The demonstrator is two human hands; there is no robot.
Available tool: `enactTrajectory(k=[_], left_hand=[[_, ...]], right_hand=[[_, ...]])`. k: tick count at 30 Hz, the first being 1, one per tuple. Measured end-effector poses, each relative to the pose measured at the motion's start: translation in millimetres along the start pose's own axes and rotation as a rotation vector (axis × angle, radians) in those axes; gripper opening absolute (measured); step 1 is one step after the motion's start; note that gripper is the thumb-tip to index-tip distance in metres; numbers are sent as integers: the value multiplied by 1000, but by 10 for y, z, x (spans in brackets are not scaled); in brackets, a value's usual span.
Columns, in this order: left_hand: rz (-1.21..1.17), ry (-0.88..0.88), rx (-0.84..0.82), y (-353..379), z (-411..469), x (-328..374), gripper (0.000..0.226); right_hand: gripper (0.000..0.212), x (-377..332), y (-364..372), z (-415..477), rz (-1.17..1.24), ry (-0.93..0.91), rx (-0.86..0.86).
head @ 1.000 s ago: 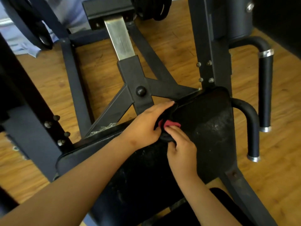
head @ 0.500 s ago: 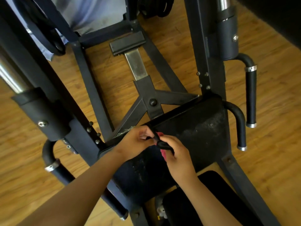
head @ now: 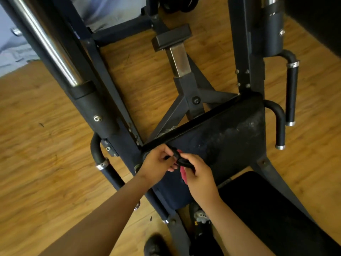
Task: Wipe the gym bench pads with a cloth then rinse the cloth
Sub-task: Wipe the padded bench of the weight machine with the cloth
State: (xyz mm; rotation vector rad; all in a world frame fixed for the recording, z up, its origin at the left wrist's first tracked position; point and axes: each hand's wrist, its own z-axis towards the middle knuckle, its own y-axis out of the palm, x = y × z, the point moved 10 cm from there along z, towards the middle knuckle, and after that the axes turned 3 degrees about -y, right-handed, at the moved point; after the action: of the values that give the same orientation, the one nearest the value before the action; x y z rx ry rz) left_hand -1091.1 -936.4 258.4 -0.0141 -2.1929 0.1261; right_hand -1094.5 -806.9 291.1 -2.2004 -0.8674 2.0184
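Both hands meet over the near left corner of the upper bench pad [head: 227,133]. Left hand [head: 157,164] pinches one end of a black-and-red cloth [head: 181,160]; right hand [head: 200,175] has its fingers curled round the other end, with the red part hanging below. Whether the cloth touches the pad cannot be told. The pad surface shows pale smears toward its right side. A second black pad [head: 267,209] lies nearer, lower right. Dark steel frame [head: 190,93] surrounds the pad. A chrome bar [head: 48,39] slants across upper left. Rubber-gripped handles project on the right [head: 291,93] and left [head: 100,159]. Wooden floor [head: 46,145] lies beneath, with a dark shoe [head: 155,244] at the bottom edge.
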Motion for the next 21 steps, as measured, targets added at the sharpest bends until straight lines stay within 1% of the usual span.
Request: enactTrajectory(k=[3,8,15,18,21], left_hand=[[-14,6,-1,-151,-177,-129,17],[-12,33,28,-214,-270,-228,18],[27,90,34,-105,-185,-235,7],[78,106,21,-49,-12,-298,6],[239,213,31,27,146,-255,6]], right_hand=[[38,-115,186,-173,0,-37,4],[39,-142,290,-259,-13,-40,21],[39,-28,219,-208,-65,-54,58],[37,117,177,-142,-84,-46,79],[35,299,132,-66,-58,-13,86]])
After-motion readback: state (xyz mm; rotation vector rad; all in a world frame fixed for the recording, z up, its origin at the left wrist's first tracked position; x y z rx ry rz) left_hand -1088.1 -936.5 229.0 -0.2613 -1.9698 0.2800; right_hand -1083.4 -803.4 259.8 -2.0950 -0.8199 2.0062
